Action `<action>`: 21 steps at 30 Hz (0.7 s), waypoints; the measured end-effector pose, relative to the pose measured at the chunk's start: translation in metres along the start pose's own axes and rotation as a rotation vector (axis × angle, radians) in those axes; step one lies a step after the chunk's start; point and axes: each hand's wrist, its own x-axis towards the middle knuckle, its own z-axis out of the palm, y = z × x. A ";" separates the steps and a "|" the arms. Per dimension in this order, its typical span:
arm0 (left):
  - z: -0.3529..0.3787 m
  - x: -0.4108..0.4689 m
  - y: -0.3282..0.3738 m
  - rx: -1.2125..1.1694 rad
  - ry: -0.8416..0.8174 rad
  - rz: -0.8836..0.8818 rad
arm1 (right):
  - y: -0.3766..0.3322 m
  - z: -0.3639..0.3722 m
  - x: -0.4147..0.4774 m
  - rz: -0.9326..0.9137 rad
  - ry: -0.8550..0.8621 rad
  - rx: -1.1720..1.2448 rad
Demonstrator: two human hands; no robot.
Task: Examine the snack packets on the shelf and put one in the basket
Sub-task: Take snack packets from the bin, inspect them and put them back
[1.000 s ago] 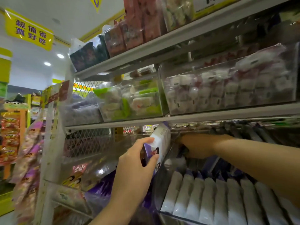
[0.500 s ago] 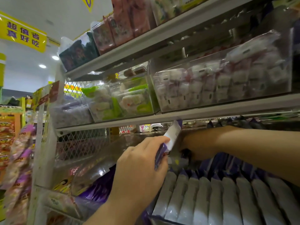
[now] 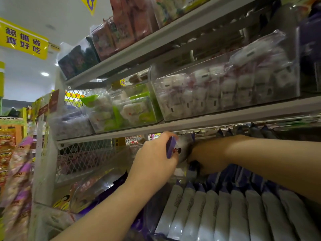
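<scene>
My left hand (image 3: pixel 154 160) grips a purple and white snack packet (image 3: pixel 182 145), turned edge-on just under the shelf rail (image 3: pixel 225 120). It holds the packet up against my right hand (image 3: pixel 210 155), which reaches deep into the lower shelf. The right fingers curl down over the top of a dark-topped packet (image 3: pixel 192 171) at the back of the row. A row of several white packets with purple tops (image 3: pixel 225 214) stands in the tray below both arms. No basket is in view.
Clear bins of white and pink sweets (image 3: pixel 225 87) and green-wrapped sweets (image 3: pixel 125 110) sit on the shelf above. A wire mesh panel (image 3: pixel 83 157) closes the shelf's left end. Hanging snack bags (image 3: pixel 17 171) line the left edge.
My left hand has turned the packet from face-on to edge-on and moved it inward and up toward my right hand. The right hand stays deep in the shelf.
</scene>
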 end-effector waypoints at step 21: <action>0.050 0.052 -0.031 0.509 -0.195 0.159 | -0.002 0.001 -0.001 0.002 0.008 -0.028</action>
